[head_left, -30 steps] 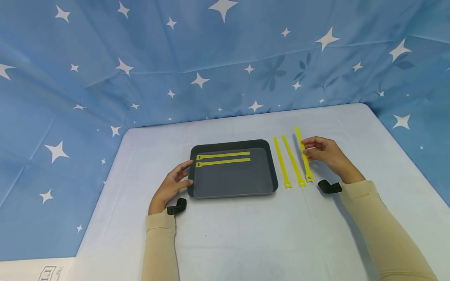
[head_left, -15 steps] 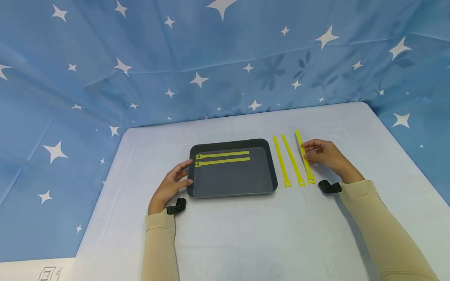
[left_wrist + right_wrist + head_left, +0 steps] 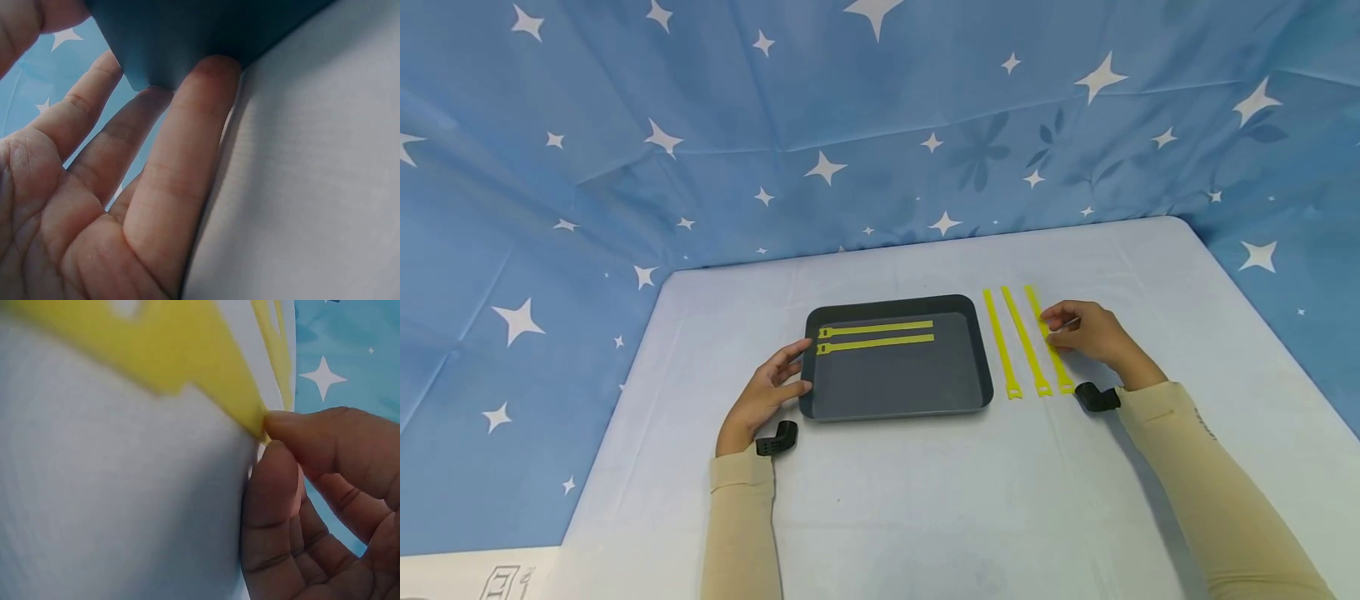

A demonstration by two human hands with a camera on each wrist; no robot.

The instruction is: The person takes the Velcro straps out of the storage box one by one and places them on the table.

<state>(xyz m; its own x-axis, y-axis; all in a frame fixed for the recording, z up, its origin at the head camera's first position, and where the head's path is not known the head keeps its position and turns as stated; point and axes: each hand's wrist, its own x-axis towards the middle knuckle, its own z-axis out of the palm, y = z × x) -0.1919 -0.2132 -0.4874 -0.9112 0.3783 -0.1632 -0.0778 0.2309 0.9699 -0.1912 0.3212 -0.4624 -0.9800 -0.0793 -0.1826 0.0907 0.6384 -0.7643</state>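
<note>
My left hand (image 3: 765, 396) touches the left side of a dark grey tray (image 3: 895, 383), thumb and fingers spread along its rim. In the left wrist view, extended fingers (image 3: 178, 156) meet the tray's wall. Two yellow hook-and-loop cable ties (image 3: 880, 330) lie side by side in the back part of the tray. At the tray's right, my right hand (image 3: 1093, 337) pinches another yellow cable tie (image 3: 1058, 365) between thumb and forefinger. The right wrist view shows this tie (image 3: 187, 350) at the fingertips, close to the white cloth.
Two more yellow cable ties (image 3: 999, 343) lie on the white-covered table (image 3: 910, 500) between the tray and my right hand. A blue star-patterned curtain (image 3: 730, 108) hangs behind and at the sides. Printed white material (image 3: 445, 575) shows at lower left.
The right hand has come slightly down and toward me with its cable tie, which now lies lower, its far end shifted left beside the other two. The left hand and tray stay put.
</note>
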